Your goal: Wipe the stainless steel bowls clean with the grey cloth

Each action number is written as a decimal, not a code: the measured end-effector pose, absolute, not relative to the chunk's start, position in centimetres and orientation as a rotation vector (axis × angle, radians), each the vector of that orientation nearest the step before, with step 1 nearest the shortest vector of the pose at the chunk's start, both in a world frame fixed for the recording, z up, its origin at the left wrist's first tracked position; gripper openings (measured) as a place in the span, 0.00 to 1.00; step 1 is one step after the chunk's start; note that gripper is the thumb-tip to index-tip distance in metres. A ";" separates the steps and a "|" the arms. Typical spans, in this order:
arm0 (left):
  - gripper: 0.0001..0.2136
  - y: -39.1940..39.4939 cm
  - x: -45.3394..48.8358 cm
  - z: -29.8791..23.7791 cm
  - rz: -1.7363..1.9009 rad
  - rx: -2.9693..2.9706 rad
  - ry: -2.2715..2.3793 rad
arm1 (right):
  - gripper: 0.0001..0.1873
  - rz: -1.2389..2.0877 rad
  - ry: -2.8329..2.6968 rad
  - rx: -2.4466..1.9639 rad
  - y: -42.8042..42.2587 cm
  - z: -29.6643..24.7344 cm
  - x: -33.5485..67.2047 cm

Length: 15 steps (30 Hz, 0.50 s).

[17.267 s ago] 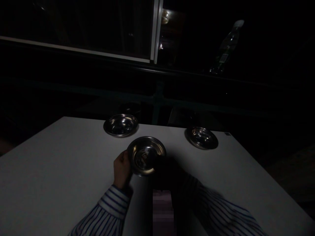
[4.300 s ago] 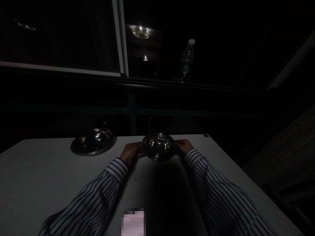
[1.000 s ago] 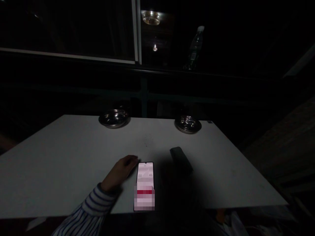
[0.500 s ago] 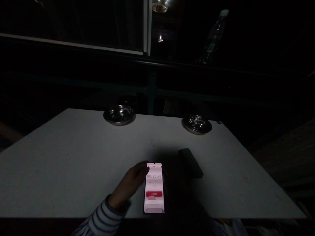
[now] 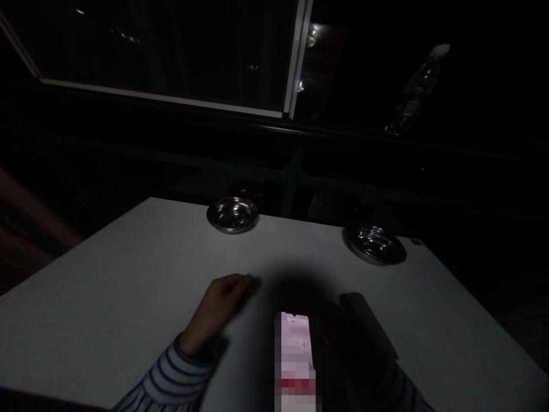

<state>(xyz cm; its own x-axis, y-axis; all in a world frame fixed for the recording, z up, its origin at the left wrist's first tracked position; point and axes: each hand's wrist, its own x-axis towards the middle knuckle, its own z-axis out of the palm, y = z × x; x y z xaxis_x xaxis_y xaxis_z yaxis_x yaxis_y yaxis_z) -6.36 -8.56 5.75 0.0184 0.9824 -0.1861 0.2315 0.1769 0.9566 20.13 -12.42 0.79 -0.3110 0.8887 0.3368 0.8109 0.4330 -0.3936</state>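
Your left hand [image 5: 219,302] lay on the white table [image 5: 107,297] with the palm down and the fingers loosely bent. It was not closed on anything, and the fingertips touched only the bare surface. The cuff of your striped sleeve [image 5: 171,377] was just behind the wrist. Your right hand [image 5: 328,357] was only a dark shape in deep shadow, so I cannot tell if it was open or closed, or if it had hold of something. The phone [image 5: 295,360] was just beside that shape, on its left side, and to the right of your left hand but apart from it, nearer to your body. Its screen was lit and showed a red band low down. I cannot tell if the phone rested on the table or was lifted from it. Just beyond the right hand, a little to its right, a dark flat object [image 5: 364,323] lay on the table, and its kind was not clear. Further out, well beyond your left hand, the left bowl [image 5: 233,214] of shiny metal stood near the far edge of the table. The right bowl [image 5: 376,242], also metal, stood well beyond your right hand, near the far right corner. Behind the table all was very dark: a pale window frame [image 5: 295,57] stood far beyond the left hand, and a plastic bottle [image 5: 422,86] far beyond the right hand.
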 end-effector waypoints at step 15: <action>0.16 6.3 -15.9 4.7 1.595 0.732 1.757 | 0.07 0.954 -1.752 -1.543 7.2 5.4 11.2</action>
<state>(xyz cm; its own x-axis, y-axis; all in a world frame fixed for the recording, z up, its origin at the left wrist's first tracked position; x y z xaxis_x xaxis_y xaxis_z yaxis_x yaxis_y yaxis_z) -15.85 6.33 4.66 -0.6351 0.7667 -0.0938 -0.0195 0.1055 0.9942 11.17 7.24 5.39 -0.1346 0.9908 -0.0162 0.5513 0.0613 -0.8321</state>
